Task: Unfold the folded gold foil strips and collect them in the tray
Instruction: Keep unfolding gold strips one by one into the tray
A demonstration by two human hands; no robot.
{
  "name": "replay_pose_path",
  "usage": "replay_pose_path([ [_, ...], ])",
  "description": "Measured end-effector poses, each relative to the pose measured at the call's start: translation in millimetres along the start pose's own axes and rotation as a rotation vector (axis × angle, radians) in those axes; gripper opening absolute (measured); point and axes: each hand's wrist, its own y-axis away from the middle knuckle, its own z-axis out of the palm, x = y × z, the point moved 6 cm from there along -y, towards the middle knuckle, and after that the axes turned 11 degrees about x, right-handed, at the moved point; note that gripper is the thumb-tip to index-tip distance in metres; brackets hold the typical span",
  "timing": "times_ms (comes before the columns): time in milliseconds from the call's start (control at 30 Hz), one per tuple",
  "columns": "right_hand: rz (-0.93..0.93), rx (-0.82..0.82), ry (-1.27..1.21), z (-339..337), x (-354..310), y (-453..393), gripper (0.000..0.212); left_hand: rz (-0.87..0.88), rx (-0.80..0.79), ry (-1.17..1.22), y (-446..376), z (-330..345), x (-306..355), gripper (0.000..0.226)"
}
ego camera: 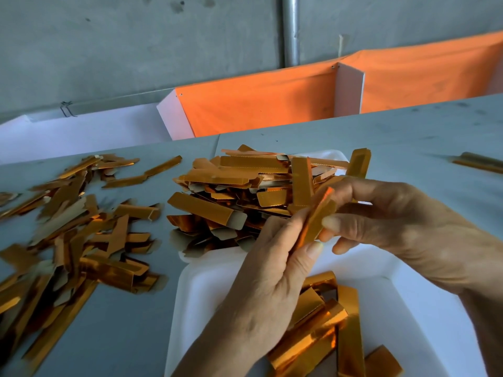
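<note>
A single gold foil strip [317,219] stands tilted between both hands above the near white tray [206,284]. The left hand [269,270] pinches its lower end between thumb and curled fingers, while the right hand [381,213] grips its upper part, thumb against the front face and fingers curled behind. The strip's lower end is hidden inside the left hand's grip, so its full length cannot be made out. Several flat strips [326,327] lie in the near tray, partly covered by the left wrist and cut off at the bottom edge. Just behind the hands a heaped pile [236,194] covers a second tray [330,155]. Loose strips [70,229], blurred, sprawl over the grey table [408,137] at left. An orange cloth [258,104] hangs behind.
</note>
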Motion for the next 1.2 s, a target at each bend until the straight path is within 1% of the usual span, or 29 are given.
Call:
replay_pose_path([
  [67, -0.010, 0.004, -0.008, 0, 0, 0, 0.013, -0.009, -0.014, 0.018, 1, -1, 0, 0.040],
  [233, -0.014, -0.001, -0.022, 2, -1, 0, 0.022, -0.005, -0.008, 0.024, 1, -3, 0, 0.033],
  [433, -0.012, 0.051, -0.028, 1, 1, -1, 0.018, -0.044, -0.015, 0.067, 0, -4, -2, 0.038],
  [600, 0.002, 0.010, -0.049, 4, 0, 0, 0.013, -0.071, -0.001, 0.153, 0, -5, -1, 0.034],
  [733, 0.020, 0.016, -0.031, 5, 1, 0, 0.017, -0.100, 0.003, 0.177, -1, -6, -6, 0.034],
  [833, 0.015, 0.020, -0.009, 5, -2, 0, 0.027, -0.150, -0.021, 0.214, 0, -6, -9, 0.032],
  [900, 0.012, 0.046, 0.052, 3, -2, -1, 0.034, -0.191, -0.052, 0.238, 1, -7, -12, 0.030],
  [1000, 0.016, 0.075, 0.116, 2, 0, -1, 0.032, -0.244, -0.093, 0.266, 2, -7, -17, 0.030],
  [1067, 0.040, 0.097, 0.101, 2, 3, -1, 0.029, -0.292, -0.134, 0.312, 3, -5, -19, 0.031],
  [1100, 0.059, 0.103, 0.082, 2, 4, -2, 0.031, -0.323, -0.151, 0.346, 4, -4, -20, 0.030],
  [1167, 0.092, 0.107, 0.038, 2, 6, -2, 0.032, -0.337, -0.147, 0.379, 5, -5, -20, 0.030],
  [1200, 0.096, 0.106, 0.029, 2, 6, -2, 0.028, -0.321, -0.130, 0.381, 4, -5, -19, 0.031],
])
